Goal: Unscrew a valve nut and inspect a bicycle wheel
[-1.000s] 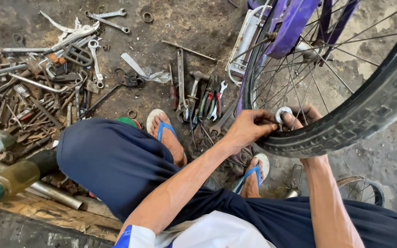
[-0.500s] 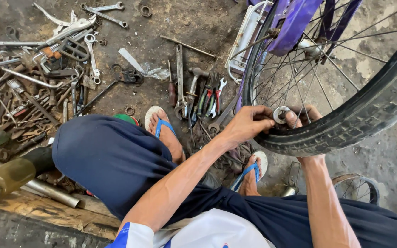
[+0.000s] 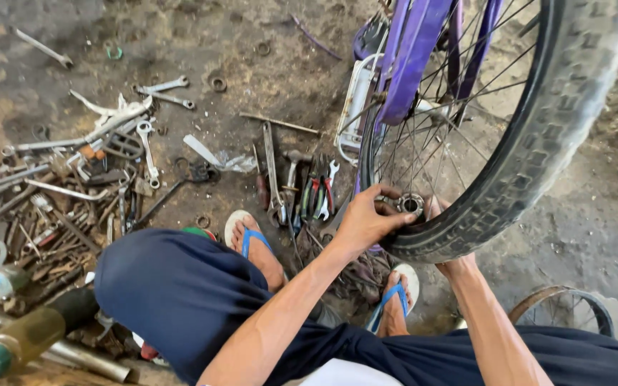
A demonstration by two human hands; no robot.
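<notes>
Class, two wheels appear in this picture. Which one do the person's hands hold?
The large tyred wheel in the purple frame; both hands grip its lower rim. The bare rusty rim lies untouched at lower right.

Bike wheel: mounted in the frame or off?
Mounted. The wheel stands upright between the purple frame tubes; left hand grips its rim by a small metal ring.
</notes>
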